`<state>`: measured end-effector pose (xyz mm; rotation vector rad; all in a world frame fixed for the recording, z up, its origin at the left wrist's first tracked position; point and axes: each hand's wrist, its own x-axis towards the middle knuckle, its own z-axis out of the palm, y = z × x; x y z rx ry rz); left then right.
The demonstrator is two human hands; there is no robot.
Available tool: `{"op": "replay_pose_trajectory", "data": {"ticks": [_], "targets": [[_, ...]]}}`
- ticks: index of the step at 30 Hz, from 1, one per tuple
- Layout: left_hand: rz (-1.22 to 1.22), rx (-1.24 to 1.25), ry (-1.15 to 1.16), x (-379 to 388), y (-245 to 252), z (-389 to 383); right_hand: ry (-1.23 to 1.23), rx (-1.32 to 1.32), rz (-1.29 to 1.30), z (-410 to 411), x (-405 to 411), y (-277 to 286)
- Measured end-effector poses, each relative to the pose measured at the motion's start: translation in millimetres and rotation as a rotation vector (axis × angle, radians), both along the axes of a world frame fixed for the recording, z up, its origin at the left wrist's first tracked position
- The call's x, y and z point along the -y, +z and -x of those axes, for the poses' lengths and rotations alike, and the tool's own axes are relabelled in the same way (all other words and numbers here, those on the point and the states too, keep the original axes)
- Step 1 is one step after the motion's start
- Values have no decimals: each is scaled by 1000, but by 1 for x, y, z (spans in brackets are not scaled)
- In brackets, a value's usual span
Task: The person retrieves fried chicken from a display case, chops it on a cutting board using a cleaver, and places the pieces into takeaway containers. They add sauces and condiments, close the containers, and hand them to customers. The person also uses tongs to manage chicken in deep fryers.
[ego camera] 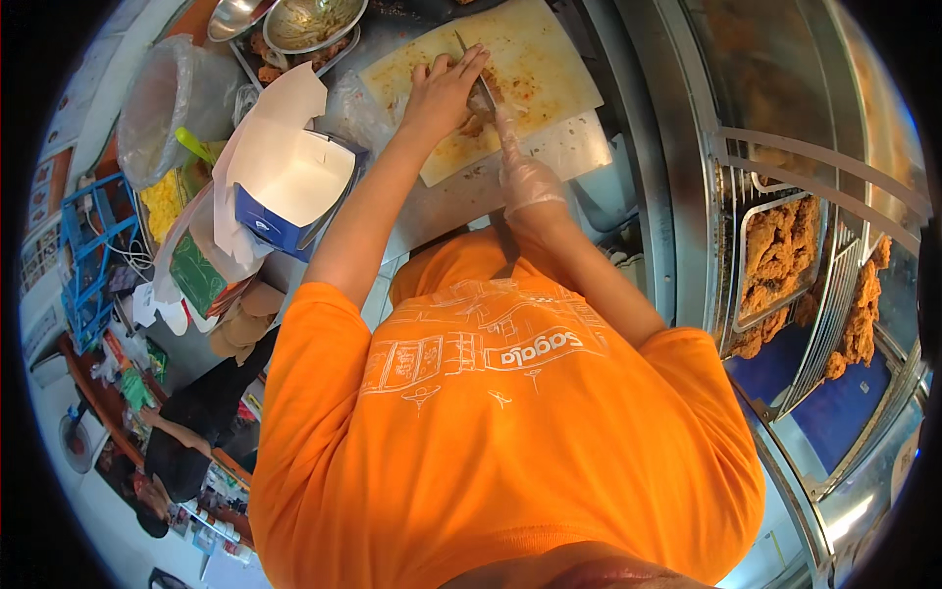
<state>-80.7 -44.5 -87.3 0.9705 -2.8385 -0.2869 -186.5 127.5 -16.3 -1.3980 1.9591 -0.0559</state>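
Note:
My right hand [528, 177], in a clear plastic glove, is closed around the handle of a kitchen knife [486, 94] whose blade reaches away over a stained cutting board [544, 66]. My left hand [444, 92], bare, lies with its palm down and fingers stretched towards the blade; whether the fingertips press on its spine I cannot tell. Brown pieces of fried food [472, 127] lie under and beside the blade, partly hidden by the left hand. Left of my forearm stands an open blue and white paper box [294, 177].
Metal bowls [315, 26] sit above a tray at the upper left, near a plastic-lined container [158, 110]. Paper packaging [199, 272] lies beside the box. Racks and a tray of fried chicken [780, 254] stand at the right. Another person [180, 442] is at the lower left.

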Motion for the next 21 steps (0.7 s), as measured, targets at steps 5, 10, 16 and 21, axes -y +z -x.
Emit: {"op": "replay_pose_trajectory", "data": {"ticks": [5,10,16,21], "targets": [[57,162,-58,11,-11,0,47,-48,65,7,4,-27],[18,127,-66,26,-5,6,15,-100,57,10,14,-41],[61,-155,-53,4,32,0,20,12,212,51,-17,-13],[-387,-624,147,-56,76,-37,-127,-259,426,73,-36,-72]]}}
